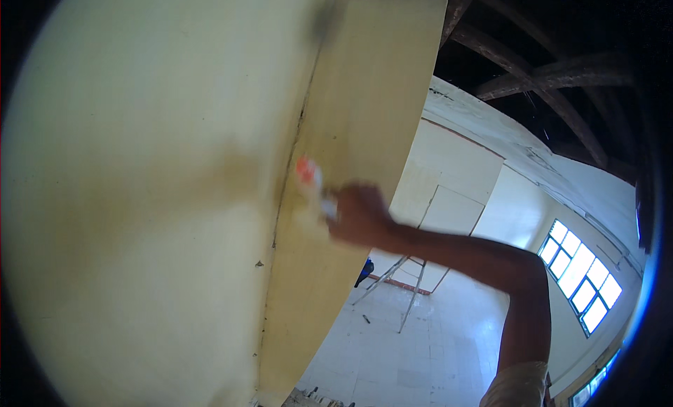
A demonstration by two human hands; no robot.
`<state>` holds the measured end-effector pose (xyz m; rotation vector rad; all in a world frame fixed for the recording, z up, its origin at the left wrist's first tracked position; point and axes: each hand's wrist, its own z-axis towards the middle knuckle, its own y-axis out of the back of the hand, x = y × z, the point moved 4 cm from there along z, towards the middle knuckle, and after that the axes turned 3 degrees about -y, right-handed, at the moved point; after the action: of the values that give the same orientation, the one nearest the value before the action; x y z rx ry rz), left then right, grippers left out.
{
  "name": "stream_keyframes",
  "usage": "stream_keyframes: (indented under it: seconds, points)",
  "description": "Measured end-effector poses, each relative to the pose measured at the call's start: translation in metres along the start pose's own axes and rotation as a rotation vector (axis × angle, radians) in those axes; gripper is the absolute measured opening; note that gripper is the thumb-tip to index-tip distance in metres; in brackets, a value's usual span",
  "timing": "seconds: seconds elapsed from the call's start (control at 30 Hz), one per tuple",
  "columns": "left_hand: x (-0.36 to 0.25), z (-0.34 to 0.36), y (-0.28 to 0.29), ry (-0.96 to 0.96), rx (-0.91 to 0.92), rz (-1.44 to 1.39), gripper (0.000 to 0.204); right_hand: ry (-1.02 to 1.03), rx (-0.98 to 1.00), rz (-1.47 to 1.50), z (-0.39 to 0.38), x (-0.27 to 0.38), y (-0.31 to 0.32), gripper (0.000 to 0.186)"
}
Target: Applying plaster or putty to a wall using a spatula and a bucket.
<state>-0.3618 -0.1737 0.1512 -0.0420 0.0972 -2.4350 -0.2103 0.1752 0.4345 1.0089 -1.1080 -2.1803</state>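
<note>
My right hand [361, 214] is raised in front of a yellowish wall strip [350, 119], its fingers closed round a small white object with a red-orange end [306, 170]. Motion blurs both, so I cannot make out the object's kind. Its red-orange end points up and left, close to a dark, chipped vertical crack [289, 154] where the strip meets the paler wall [140, 112]. Whether it touches the wall, I cannot tell. My bent right forearm [463, 260] comes in from the lower right. My left hand does not show.
Behind my arm a stepladder [413, 284] stands on the pale tiled floor [392, 344], beside a partly hidden blue thing [365, 272]. A gridded window [582, 277] is at the right. Dark roof beams [561, 77] show overhead through a broken ceiling [491, 119].
</note>
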Motion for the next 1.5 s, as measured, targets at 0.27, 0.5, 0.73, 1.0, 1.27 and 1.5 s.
stream_keyframes:
  seconds: [0.27, 0.5, 0.73, 1.0, 1.27, 1.5]
  points:
    - [0.0, 0.008, 0.0, -0.034, 0.014, -0.024, 0.019, -0.252, -1.001, -0.381, 0.115, -0.077, 0.219, 0.028]
    - [-0.005, 0.007, -0.002, -0.054, -0.013, -0.006, 0.019, 0.029, -1.015, -0.811, 0.131, -0.096, 0.215, 0.021]
    - [0.003, 0.0, 0.001, -0.028, 0.005, -0.013, 0.018, 0.537, -0.188, -0.283, -0.012, 0.013, -0.01, 0.026]
    - [-0.003, 0.011, -0.001, -0.048, -0.026, -0.028, 0.016, 0.203, -0.907, -0.473, 0.035, -0.05, 0.152, 0.037]
    - [-0.001, 0.009, 0.003, 0.017, 0.056, -0.017, 0.011, 0.113, -0.965, -0.779, 0.117, -0.1, 0.224, 0.037]
    - [0.005, 0.0, 0.004, 0.046, 0.012, -0.001, 0.013, 0.087, -0.849, -0.68, 0.115, -0.069, 0.202, 0.035]
